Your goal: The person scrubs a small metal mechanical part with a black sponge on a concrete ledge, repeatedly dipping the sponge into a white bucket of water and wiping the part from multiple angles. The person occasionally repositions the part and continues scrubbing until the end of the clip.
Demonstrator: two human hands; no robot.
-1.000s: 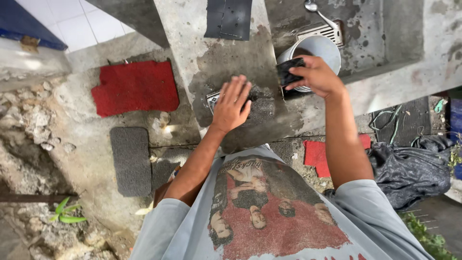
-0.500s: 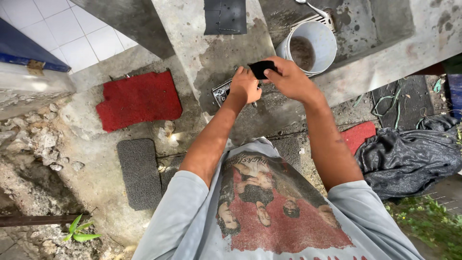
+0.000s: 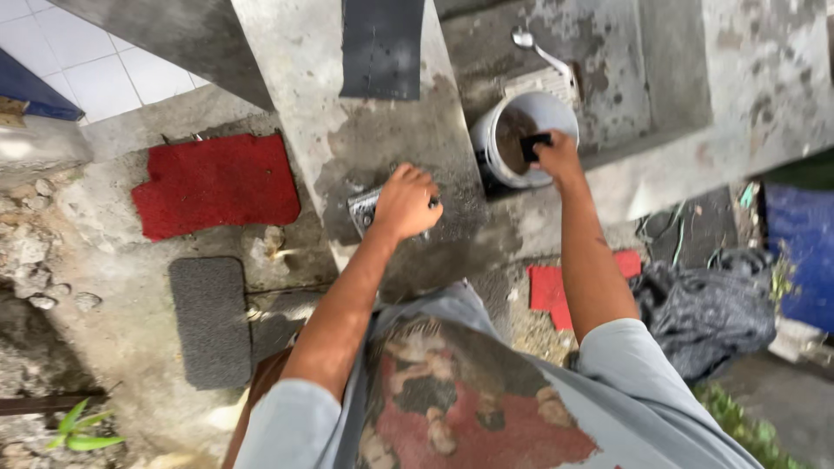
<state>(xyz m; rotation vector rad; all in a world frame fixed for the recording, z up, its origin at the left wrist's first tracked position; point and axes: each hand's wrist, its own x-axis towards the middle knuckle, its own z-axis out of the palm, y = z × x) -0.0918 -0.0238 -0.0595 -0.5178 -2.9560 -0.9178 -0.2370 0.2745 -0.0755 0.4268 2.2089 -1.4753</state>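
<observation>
Mats lie at the left: a red mat [image 3: 217, 184] and a grey mat [image 3: 210, 320] on the ground. On the wet concrete surface [image 3: 295, 52] the left hand [image 3: 406, 201] presses down on a small metal piece [image 3: 363, 208], fingers curled over it; it looks stiff, flat and slippery when wet, best held by its edges. Further right, the right hand [image 3: 556, 156] pinches a dark pad [image 3: 532, 144] over the white bucket [image 3: 521, 139]. The pad seems light and soft, easily squeezed.
</observation>
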